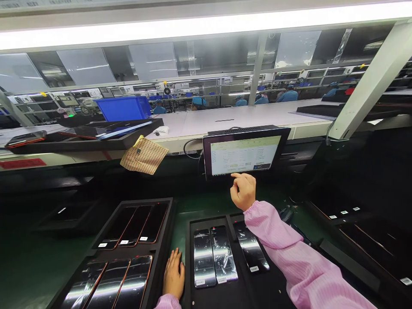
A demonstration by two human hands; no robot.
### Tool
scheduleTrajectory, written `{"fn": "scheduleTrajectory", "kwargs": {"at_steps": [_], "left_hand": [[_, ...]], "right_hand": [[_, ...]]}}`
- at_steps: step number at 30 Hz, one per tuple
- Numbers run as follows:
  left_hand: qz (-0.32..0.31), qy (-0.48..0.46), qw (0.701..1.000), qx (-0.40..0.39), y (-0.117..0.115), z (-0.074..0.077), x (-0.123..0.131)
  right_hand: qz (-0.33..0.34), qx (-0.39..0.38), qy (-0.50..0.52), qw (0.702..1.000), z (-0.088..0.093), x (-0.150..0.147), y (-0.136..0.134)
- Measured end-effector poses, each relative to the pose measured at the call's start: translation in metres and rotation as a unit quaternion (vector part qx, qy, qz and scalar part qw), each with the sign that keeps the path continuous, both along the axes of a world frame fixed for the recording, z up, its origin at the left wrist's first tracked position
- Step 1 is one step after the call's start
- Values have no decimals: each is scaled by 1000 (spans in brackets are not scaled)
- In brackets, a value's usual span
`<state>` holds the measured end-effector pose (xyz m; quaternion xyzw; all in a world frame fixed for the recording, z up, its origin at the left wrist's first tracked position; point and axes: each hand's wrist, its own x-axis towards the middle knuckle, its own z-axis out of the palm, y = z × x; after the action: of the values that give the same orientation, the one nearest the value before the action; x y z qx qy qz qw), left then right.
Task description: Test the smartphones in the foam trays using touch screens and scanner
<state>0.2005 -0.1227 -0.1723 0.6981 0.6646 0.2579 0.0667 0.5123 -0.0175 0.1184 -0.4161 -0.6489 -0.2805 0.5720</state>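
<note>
My right hand (243,190), in a pink sleeve, is raised to the lower edge of a small touchscreen monitor (244,152); its index finger points at the screen and the other fingers are curled in. My left hand (174,274) lies flat, fingers together, on the green mat between two black trays. The left tray (161,240) holds two rows of dark phones with copper edges. The right tray (189,257) holds three phones (222,253) in shiny film with white labels.
A yellow perforated card (144,156) hangs off the shelf edge above. A blue bin (124,108) and a long black tray (80,139) sit on the white shelf. More black trays (370,231) lie at right. Other workers in blue caps sit far behind.
</note>
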Motion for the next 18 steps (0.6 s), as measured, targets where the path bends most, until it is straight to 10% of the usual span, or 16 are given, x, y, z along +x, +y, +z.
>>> {"fn": "scheduleTrajectory", "kwargs": {"at_steps": [18], "left_hand": [[6, 12, 1000, -14, -3, 4, 4]], "right_hand": [[-9, 16, -26, 999, 20, -28, 11]]}}
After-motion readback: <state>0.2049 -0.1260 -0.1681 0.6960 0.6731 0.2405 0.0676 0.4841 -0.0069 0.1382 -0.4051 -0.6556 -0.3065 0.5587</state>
